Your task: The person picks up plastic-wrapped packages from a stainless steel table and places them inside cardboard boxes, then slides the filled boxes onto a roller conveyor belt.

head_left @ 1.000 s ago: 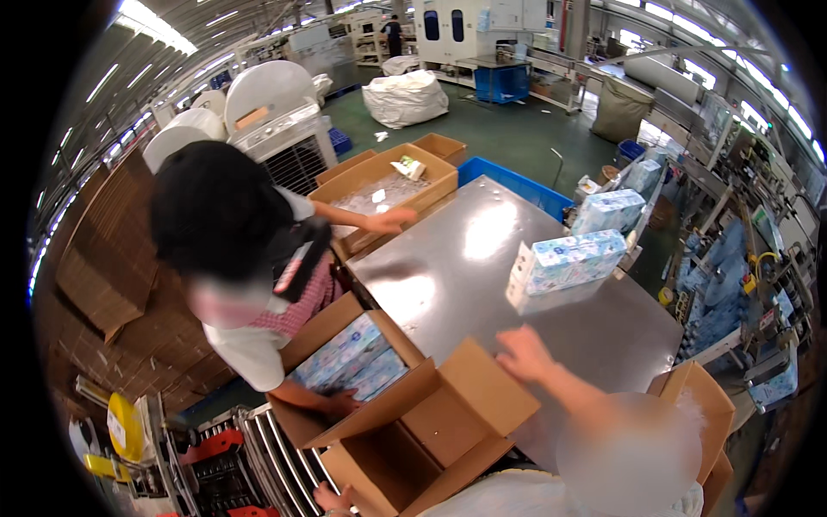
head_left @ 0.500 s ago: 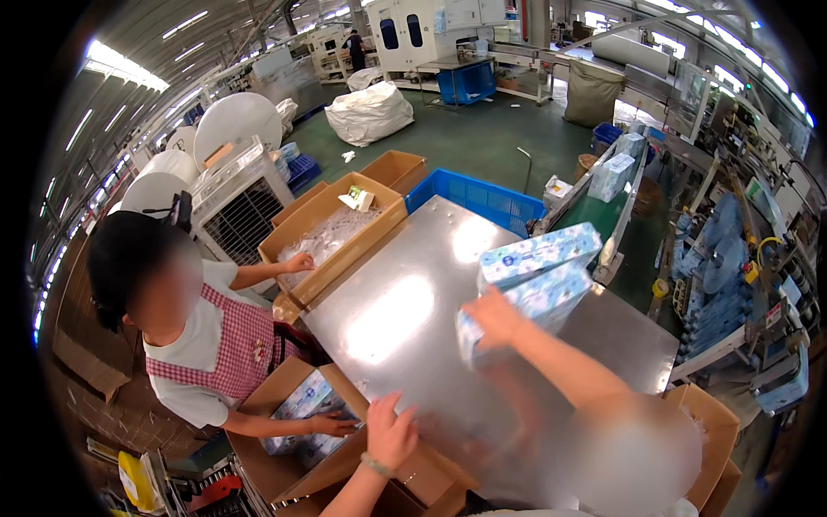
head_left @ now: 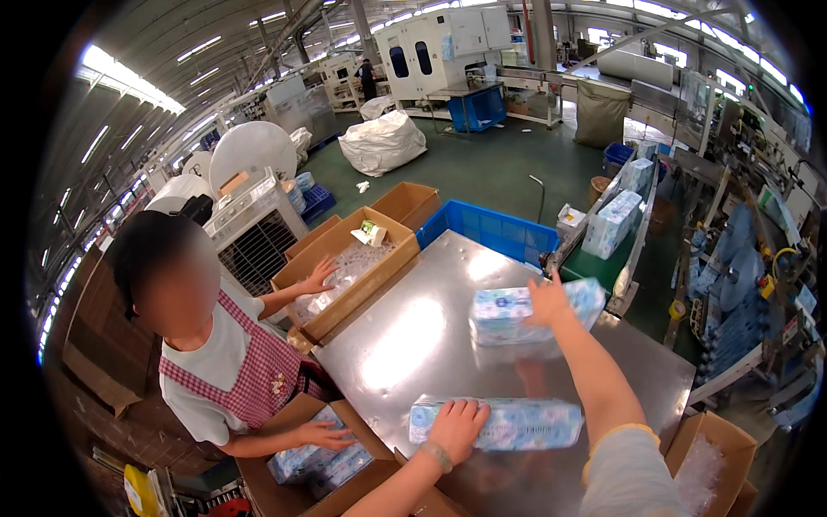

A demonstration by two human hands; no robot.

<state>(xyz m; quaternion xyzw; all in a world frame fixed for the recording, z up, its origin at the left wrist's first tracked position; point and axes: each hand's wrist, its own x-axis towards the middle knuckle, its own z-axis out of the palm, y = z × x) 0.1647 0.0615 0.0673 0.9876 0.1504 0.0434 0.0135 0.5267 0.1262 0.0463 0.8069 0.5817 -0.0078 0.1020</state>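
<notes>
Steel surface (head_left: 413,345) fills the centre of the view, shiny and mostly bare. Beyond its far edge: blue plastic crate (head_left: 491,231). Off its left edge: long open cardboard box (head_left: 349,276) with clear bags inside; a co-worker in a checked apron (head_left: 250,379) has one hand in that box and the other on blue packs in a lower carton (head_left: 301,457) at the near-left corner. Another open carton (head_left: 715,457) sits at near right. Two blue-and-white wrapped tissue packs on the surface: near pack (head_left: 508,424) lies flat lengthwise close to the near edge; far pack (head_left: 517,314) sits toward the right side, well apart from the near one. Left hand (head_left: 457,428) rests palm-down on the left end of the near pack, fingers spread over the top, not closed around it. Right hand (head_left: 550,302) is stretched out to the far pack, fingers on its top right part; can't tell if that grip is wrapped around it or just pressed on.
</notes>
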